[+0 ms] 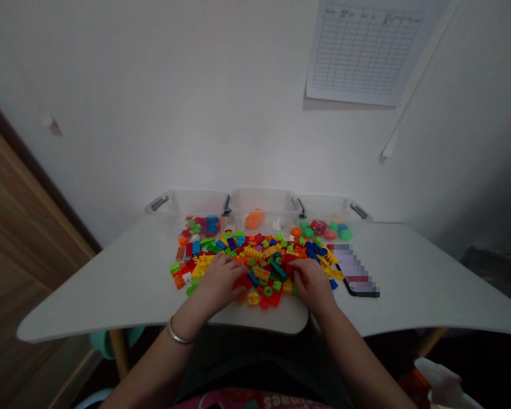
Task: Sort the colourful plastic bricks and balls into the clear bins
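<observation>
A pile of colourful plastic building blocks (262, 274) is spread over the table in front of me. My left hand (223, 279) rests at the pile's near left side, thumb and fingers apart around a red block (242, 281); no firm hold on it shows. Over on the right side of the pile, my right hand (314, 283) reaches in with its fingers parted and slightly bent. Its fingertips touch blocks beside a dark green block (278, 270). Part of what lies under both hands is hidden.
Behind the pile stand three clear bins: the left bin (196, 200) holds red, green and blue pieces, the middle bin (262, 199) an orange piece, the right bin (326, 203) round coloured pieces. A phone (355, 270) lies right on the white table (123, 278). A printed sheet (361, 54) hangs on the wall.
</observation>
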`<state>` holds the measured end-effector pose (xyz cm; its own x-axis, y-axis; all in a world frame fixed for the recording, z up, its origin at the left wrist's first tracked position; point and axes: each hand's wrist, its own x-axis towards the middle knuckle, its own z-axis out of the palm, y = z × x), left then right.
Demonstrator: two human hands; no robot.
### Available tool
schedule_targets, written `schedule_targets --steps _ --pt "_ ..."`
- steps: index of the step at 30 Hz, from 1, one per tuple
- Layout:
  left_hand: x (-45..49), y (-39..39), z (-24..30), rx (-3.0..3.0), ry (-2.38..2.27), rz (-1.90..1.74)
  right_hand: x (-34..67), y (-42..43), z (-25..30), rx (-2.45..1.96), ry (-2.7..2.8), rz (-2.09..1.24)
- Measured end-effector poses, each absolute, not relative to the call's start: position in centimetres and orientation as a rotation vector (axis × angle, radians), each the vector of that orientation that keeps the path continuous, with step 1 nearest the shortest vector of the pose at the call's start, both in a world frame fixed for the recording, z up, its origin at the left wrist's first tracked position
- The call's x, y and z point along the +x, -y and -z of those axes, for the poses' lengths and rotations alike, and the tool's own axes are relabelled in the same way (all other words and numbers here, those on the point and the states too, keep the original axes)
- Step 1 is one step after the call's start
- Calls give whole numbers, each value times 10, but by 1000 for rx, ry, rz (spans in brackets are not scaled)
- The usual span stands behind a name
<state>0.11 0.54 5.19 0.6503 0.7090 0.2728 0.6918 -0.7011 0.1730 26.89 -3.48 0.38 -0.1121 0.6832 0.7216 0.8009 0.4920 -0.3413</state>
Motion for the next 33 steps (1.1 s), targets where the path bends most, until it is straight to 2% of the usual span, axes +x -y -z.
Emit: schedule_targets --steps 12,21,33 --pt "9 -3 -58 2721 -1241 -552 269 34 -3 -1244 1848 167" --pt "19 2 -56 2384 -1285 -840 262 38 -11 -1218 1780 214" --pt "36 13 -54 2140 -1115 -914 222 47 -36 -1049 1933 58"
